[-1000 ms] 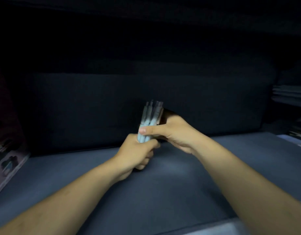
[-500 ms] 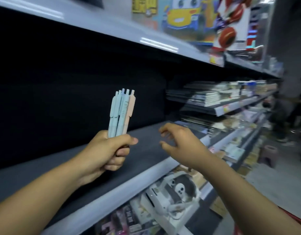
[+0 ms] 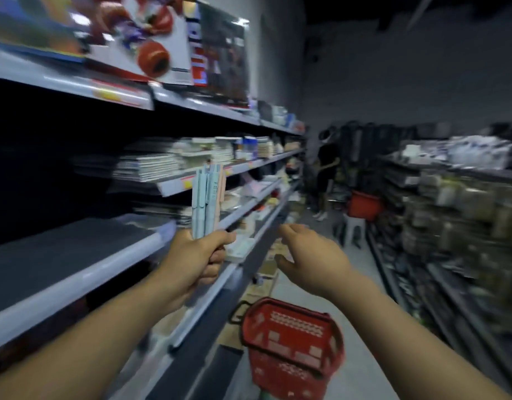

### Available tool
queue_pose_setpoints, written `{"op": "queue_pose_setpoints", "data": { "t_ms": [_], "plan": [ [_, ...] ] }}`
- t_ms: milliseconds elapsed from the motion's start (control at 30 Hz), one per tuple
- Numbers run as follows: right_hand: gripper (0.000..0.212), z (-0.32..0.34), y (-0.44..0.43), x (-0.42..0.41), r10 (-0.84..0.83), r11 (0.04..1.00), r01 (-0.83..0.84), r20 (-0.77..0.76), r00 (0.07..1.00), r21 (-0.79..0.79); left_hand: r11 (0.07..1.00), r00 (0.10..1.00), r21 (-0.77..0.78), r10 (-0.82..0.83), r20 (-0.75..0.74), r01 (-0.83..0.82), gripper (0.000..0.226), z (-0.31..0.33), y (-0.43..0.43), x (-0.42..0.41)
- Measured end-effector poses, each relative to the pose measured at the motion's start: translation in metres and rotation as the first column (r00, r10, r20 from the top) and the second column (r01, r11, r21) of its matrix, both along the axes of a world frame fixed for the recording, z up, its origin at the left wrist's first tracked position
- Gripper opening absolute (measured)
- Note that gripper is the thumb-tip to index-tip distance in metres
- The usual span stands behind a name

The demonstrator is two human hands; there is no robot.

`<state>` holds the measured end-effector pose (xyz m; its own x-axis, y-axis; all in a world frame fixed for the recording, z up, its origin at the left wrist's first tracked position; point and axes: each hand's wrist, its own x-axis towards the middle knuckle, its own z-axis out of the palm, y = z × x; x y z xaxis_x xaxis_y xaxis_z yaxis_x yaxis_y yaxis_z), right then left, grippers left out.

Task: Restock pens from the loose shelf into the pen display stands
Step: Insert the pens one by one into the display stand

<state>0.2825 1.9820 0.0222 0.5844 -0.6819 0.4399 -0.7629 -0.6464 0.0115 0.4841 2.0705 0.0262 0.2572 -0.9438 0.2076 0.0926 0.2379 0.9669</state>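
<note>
My left hand (image 3: 198, 258) grips a bundle of several pastel pens (image 3: 206, 200), pale blue with one pinkish, held upright by their lower ends in front of the shelving. My right hand (image 3: 309, 255) hovers to the right of the pens, fingers loosely spread, holding nothing. The dark shelf (image 3: 61, 255) lies at the left, below and behind my left forearm. No pen display stand shows in this blurred view.
A red shopping basket (image 3: 292, 345) sits on the aisle floor below my right hand. Shelves of notebooks (image 3: 151, 166) run along the left, stocked racks (image 3: 451, 212) along the right. A person in dark clothes (image 3: 325, 174) stands far down the aisle near a red bucket (image 3: 364, 206).
My view has swung right from the dark shelf to the aisle. My right hand let go of the pens and moved away; my left hand keeps the bundle and carried it off the shelf.
</note>
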Motion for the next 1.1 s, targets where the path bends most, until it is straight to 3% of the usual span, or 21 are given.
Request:
{"op": "queue_pose_setpoints", "data": {
  "t_ms": [200,400,1100],
  "plan": [
    [0.037,0.018,-0.093,-0.139,-0.158,0.987,0.156,-0.094,0.983,-0.035,0.989,0.989,-0.022,-0.144,0.041,0.145,0.035,-0.004,-0.139,-0.149],
    [0.036,0.023,-0.208,-0.242,-0.234,0.972,0.233,-0.115,0.965,-0.018,0.981,0.980,-0.007,-0.193,-0.038,0.193,0.027,-0.016,-0.271,-0.252],
    [0.037,-0.008,-0.725,-0.426,-0.409,0.910,0.413,-0.092,0.908,0.039,0.945,0.945,0.045,-0.326,0.015,0.325,0.025,-0.051,-0.832,-0.408]
  ]
}}
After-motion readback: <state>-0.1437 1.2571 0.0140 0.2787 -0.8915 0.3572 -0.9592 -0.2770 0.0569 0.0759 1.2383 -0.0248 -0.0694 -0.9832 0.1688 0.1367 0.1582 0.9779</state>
